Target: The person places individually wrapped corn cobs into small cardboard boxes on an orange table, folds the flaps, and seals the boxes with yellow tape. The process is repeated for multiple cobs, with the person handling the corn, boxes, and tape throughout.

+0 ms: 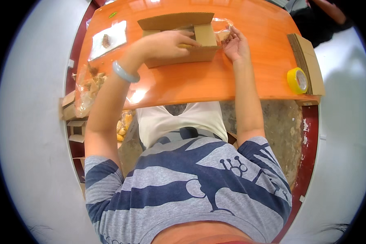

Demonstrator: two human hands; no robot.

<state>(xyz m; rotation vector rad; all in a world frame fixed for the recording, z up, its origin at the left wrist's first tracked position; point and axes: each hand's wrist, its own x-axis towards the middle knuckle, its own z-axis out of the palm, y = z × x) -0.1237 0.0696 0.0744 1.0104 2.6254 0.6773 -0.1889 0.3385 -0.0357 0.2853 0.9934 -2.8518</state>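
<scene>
An open cardboard box (183,57) stands on the orange table (177,82) in front of me, its flaps raised. My left hand (174,44), with a pale bangle (123,73) on the wrist, reaches over the near wall into the box opening. Something yellow shows under its fingers; whether they grip it I cannot tell. To the right of the box, my right hand (235,44) is palm up, its fingers closed on a clear plastic bag (222,36) with something pale in it.
A brown lump (105,41) lies on a white sheet (119,33) at the upper left. Nearer is a plastic bag (87,99) with brown pieces. At the right are flat cardboard sheets (311,67) and a yellow tape roll (296,80). Bagged corn cobs (124,123) lie below the table; another person's arm (329,10) shows.
</scene>
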